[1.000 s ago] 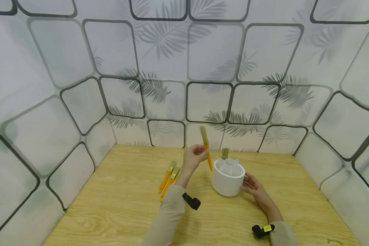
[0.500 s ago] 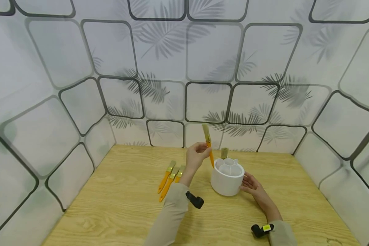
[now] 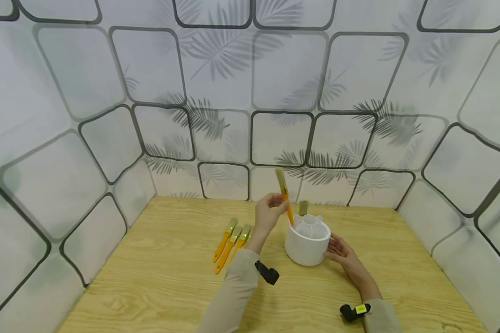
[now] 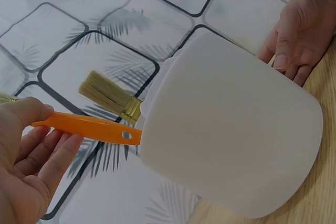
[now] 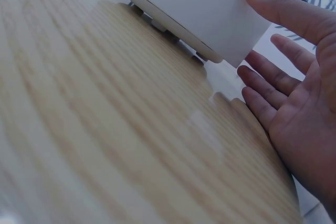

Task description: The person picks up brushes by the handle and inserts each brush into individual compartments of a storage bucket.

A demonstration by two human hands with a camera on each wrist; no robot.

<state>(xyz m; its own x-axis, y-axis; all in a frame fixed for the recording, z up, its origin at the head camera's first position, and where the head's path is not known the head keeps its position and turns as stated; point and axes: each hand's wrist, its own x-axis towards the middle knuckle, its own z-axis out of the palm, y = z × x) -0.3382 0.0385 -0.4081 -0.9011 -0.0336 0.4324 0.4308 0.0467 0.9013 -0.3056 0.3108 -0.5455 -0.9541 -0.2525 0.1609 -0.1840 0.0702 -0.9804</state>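
My left hand (image 3: 268, 212) pinches the orange handle of a paintbrush (image 4: 86, 127), bristles up, with the handle's lower end at the left rim of a white round divided holder (image 3: 306, 249). In the left wrist view that tip passes behind the holder's edge. A second paintbrush (image 4: 113, 95) stands in the holder, its bristles above the far rim. My right hand (image 3: 346, 259) is at the holder's right side, fingers extended and thumb against the wall (image 5: 210, 9). Three more paintbrushes (image 3: 233, 238) with orange handles lie on the table left of my left hand.
The wooden table (image 3: 162, 277) runs back to a wall (image 3: 221, 138) with a grey leaf and frame pattern. Similar walls stand at the left and right. The holder stands near the middle of the table, slightly raised on a base (image 5: 173, 30).
My left hand has moved right with the paintbrush, bringing the handle's end from beside the holder to its rim. The third loose paintbrush has come into view. My right hand stays in place.
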